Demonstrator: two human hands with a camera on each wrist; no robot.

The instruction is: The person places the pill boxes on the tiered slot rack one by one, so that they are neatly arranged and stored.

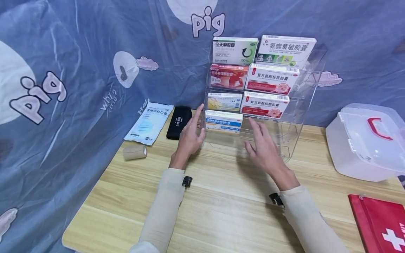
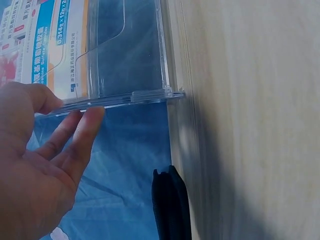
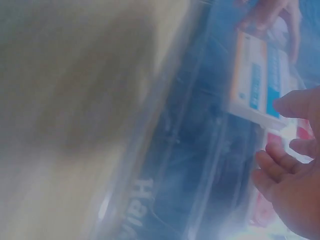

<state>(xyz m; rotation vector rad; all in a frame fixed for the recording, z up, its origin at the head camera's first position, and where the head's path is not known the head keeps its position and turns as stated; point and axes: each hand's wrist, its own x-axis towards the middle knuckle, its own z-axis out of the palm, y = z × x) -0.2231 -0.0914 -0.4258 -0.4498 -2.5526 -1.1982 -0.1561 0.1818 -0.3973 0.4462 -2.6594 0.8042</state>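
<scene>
A clear acrylic display rack (image 1: 292, 131) stands at the back of the table with medicine boxes on its tiers. My left hand (image 1: 190, 137) pinches the rack's left side panel, thumb on the front side and fingers along the outer face in the left wrist view. Beside that hand, on the lowest tier, sits a blue, white and orange medicine box (image 1: 224, 122). My right hand (image 1: 264, 147) holds nothing; its fingers are spread in front of the lowest tier, right of that box. Above it is a red-and-white medicine box (image 1: 265, 105), with a yellow-and-white box (image 1: 224, 102) to its left.
Left of the rack lie a black pouch (image 1: 179, 123), a blue-and-white mask packet (image 1: 148, 123) and a tan bandage roll (image 1: 135, 153). On the right stand a translucent white case (image 1: 351, 147) with a red handle and a red first-aid pouch (image 1: 376, 218). A blue curtain hangs behind.
</scene>
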